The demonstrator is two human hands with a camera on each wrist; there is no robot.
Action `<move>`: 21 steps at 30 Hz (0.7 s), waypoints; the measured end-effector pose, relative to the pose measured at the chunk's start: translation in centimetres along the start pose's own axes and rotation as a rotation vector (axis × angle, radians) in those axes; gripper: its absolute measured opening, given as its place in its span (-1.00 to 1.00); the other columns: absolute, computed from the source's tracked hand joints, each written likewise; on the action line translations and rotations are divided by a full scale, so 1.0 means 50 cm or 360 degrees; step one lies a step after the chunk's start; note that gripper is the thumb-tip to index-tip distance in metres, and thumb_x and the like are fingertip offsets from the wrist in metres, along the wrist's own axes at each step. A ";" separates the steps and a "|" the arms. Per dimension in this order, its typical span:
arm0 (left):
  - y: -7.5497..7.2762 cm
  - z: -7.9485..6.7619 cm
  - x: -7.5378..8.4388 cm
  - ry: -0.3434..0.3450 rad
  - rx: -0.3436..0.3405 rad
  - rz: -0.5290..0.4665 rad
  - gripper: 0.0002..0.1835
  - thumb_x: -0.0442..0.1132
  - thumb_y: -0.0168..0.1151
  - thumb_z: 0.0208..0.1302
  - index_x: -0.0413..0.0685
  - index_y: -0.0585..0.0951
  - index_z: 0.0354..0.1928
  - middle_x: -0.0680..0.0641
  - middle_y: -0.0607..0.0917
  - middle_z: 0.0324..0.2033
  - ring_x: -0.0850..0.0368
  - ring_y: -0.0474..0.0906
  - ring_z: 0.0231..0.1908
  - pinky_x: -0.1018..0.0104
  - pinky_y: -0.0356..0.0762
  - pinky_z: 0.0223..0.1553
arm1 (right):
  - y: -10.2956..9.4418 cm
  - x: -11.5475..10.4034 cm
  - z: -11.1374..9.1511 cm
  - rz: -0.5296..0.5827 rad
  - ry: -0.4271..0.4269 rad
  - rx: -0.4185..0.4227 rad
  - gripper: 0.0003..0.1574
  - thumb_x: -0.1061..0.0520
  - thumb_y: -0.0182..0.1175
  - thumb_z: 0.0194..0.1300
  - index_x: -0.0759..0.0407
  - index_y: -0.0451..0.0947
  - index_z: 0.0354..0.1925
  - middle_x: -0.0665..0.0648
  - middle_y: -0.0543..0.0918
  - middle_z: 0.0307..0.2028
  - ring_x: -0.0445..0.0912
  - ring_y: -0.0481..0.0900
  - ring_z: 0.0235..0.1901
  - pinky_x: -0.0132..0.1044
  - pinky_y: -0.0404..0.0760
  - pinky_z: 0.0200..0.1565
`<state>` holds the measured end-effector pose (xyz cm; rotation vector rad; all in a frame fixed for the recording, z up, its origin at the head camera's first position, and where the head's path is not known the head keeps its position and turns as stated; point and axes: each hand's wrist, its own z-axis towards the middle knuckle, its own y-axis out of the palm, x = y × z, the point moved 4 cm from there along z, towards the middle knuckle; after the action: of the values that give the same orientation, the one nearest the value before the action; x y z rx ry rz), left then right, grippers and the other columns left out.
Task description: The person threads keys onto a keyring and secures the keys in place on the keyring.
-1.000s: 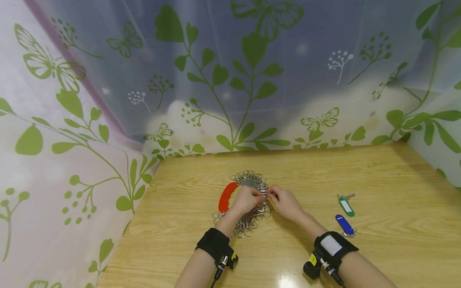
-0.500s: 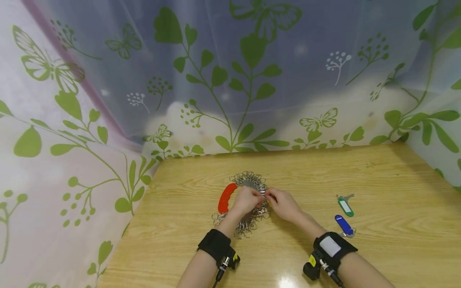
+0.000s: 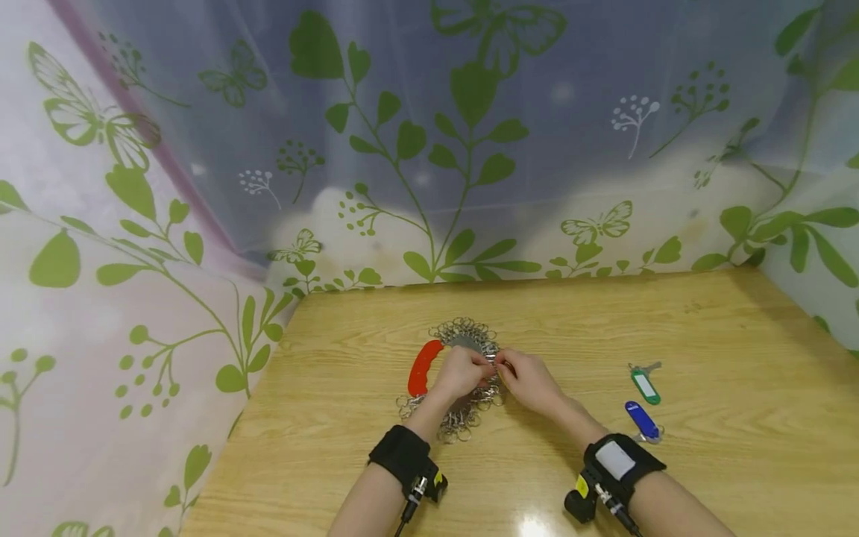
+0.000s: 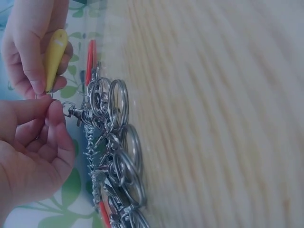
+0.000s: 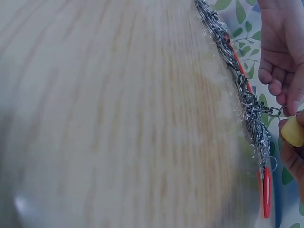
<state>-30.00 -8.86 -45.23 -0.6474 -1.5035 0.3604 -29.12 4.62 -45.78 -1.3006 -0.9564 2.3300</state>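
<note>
A key holder with a red handle [image 3: 423, 368] and a grey plate fringed by several metal snap hooks and split rings [image 3: 463, 328] lies on the table. My left hand [image 3: 458, 373] is over it, thumb and finger pinching a ring on one snap hook [image 4: 76, 113]. My right hand [image 3: 532, 382], just right of the holder, grips a yellow key tag [image 4: 56, 53]. In the left wrist view, the tag's thin metal ring meets the left fingertips [image 4: 54, 107]. The fingers hide whether the two rings are linked. Any key on the yellow tag is hidden.
To the right on the wooden table [image 3: 738, 358] lie a green key tag [image 3: 646, 387] with a key and a blue key tag [image 3: 642, 420] with a ring and key. A patterned curtain [image 3: 403, 186] hangs behind the table's far edge.
The right hand has turned slightly and shifted a little left towards the left fingertips. The yellow tag, visible below it earlier, is now mostly covered in the head view. The left hand stays put.
</note>
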 end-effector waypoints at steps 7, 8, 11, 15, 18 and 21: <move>0.001 -0.001 -0.004 0.0074 -0.0016 0.0046 -0.82 -0.25 0.26 0.19 -0.22 0.72 -0.45 -0.04 0.64 -0.59 0.15 0.49 -0.63 0.43 0.30 -0.60 | -0.004 -0.001 -0.004 0.0010 -0.0049 -0.0002 -0.91 0.32 0.08 0.30 0.21 0.53 -0.28 0.09 0.58 -0.44 -0.23 0.34 -0.59 -0.33 0.34 -0.52; 0.000 -0.002 -0.004 0.0093 -0.0032 0.0079 -0.83 -0.25 0.27 0.19 -0.20 0.72 -0.44 -0.04 0.64 -0.58 0.15 0.49 -0.62 0.43 0.31 -0.60 | -0.003 0.002 -0.004 0.0016 -0.0030 0.0001 -0.91 0.32 0.09 0.29 0.21 0.53 -0.27 0.09 0.59 -0.43 -0.22 0.35 -0.58 -0.32 0.35 -0.50; 0.000 -0.004 -0.005 0.0146 -0.0073 0.0148 -0.86 -0.25 0.27 0.19 -0.16 0.73 -0.40 -0.02 0.64 -0.54 0.14 0.51 -0.57 0.42 0.36 -0.56 | -0.001 0.012 -0.002 0.0014 0.0032 0.0011 -0.93 0.30 0.10 0.30 0.23 0.53 -0.27 0.09 0.60 -0.41 -0.21 0.39 -0.54 -0.31 0.37 -0.46; 0.000 -0.002 -0.009 0.0178 -0.0076 0.0166 -0.85 -0.24 0.24 0.22 -0.14 0.73 -0.39 0.02 0.62 -0.57 0.19 0.48 -0.60 0.42 0.35 -0.56 | 0.000 0.019 0.000 -0.0003 0.0077 0.0012 -0.92 0.27 0.10 0.31 0.23 0.54 -0.25 0.08 0.61 -0.42 -0.20 0.39 -0.54 -0.31 0.36 -0.47; -0.001 -0.001 -0.009 0.0192 -0.0063 0.0158 -0.83 -0.25 0.23 0.23 -0.17 0.72 -0.42 0.04 0.59 -0.61 0.21 0.42 -0.65 0.42 0.31 -0.59 | -0.002 0.018 0.001 -0.0022 0.0076 0.0018 -0.92 0.26 0.10 0.31 0.23 0.54 -0.25 0.08 0.61 -0.42 -0.20 0.39 -0.55 -0.30 0.37 -0.47; -0.002 -0.002 -0.005 0.0190 -0.0055 0.0162 -0.81 -0.24 0.22 0.24 -0.17 0.72 -0.44 0.05 0.57 -0.63 0.23 0.38 -0.67 0.43 0.28 -0.61 | -0.003 0.016 0.001 -0.0041 0.0070 0.0026 -0.94 0.28 0.11 0.30 0.22 0.53 -0.28 0.08 0.60 -0.44 -0.19 0.40 -0.54 -0.29 0.38 -0.46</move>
<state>-29.92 -9.11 -45.38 -0.7620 -1.3685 0.3679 -29.63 5.15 -46.15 -1.3200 -0.9328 2.2756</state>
